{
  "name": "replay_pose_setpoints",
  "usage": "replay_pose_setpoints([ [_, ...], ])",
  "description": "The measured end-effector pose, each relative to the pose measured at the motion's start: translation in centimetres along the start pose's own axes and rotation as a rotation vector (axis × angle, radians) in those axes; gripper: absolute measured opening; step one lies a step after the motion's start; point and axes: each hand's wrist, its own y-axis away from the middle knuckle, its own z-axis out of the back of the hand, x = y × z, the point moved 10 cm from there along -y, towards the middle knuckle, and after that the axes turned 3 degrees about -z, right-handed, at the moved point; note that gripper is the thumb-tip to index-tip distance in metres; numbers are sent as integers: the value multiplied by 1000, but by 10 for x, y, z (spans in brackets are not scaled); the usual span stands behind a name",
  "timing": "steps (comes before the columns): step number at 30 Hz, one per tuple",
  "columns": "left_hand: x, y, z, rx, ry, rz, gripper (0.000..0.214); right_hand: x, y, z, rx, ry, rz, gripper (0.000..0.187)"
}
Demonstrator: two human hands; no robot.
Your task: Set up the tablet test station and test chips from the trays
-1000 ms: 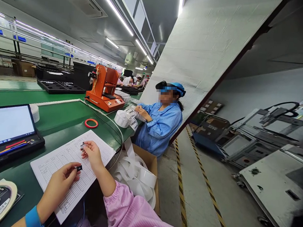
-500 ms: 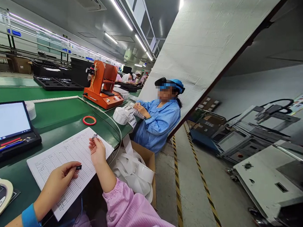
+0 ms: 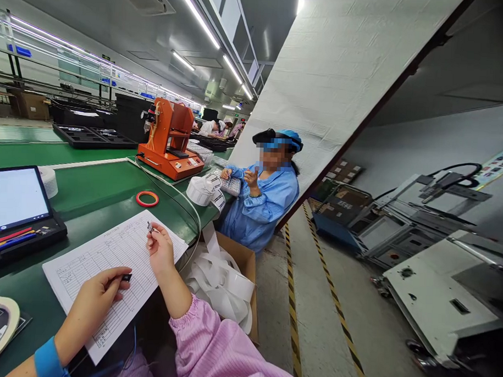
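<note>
My left hand (image 3: 97, 298), with a blue band at the wrist, pinches a small black rectangular piece (image 3: 127, 277) with a faint pale marking. It is held just above the printed form sheets (image 3: 96, 260), a stack with a ruled table. Farther up the sheets, my right hand (image 3: 161, 248) has thumb and fingers closed on a small silver-and-dark piece (image 3: 150, 227); its exact kind is too small to make out. The two pieces are apart. A red-orange ring of tape (image 3: 147, 198) lies beyond the paper.
On the green table (image 3: 94, 191) stand a laptop-like screen (image 3: 15, 199), an orange press (image 3: 166, 141) and a label roll (image 3: 199, 190). A cream tape roll (image 3: 9, 334) is at lower left. A carton (image 3: 249, 265) holds white strips (image 3: 219, 281). A co-worker in blue (image 3: 267, 203) sits at right.
My right hand has shifted slightly left and turned the small silver-and-dark piece. My left hand stays nearly in place. The co-worker's hands have moved apart, one now raised.
</note>
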Motion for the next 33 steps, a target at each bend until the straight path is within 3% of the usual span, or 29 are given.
replay_pose_setpoints([
  [16, -2, -1, -6, 61, -76, -40, 41, 0, 8, -16, 98, 171, 31, 34],
  [24, -4, 4, -7, 23, 128, 70, 50, -4, 6, -14, 98, 185, 25, 32],
  [33, -9, 6, -7, 20, 177, 45, 45, -6, 3, -10, 60, 171, 24, 29],
])
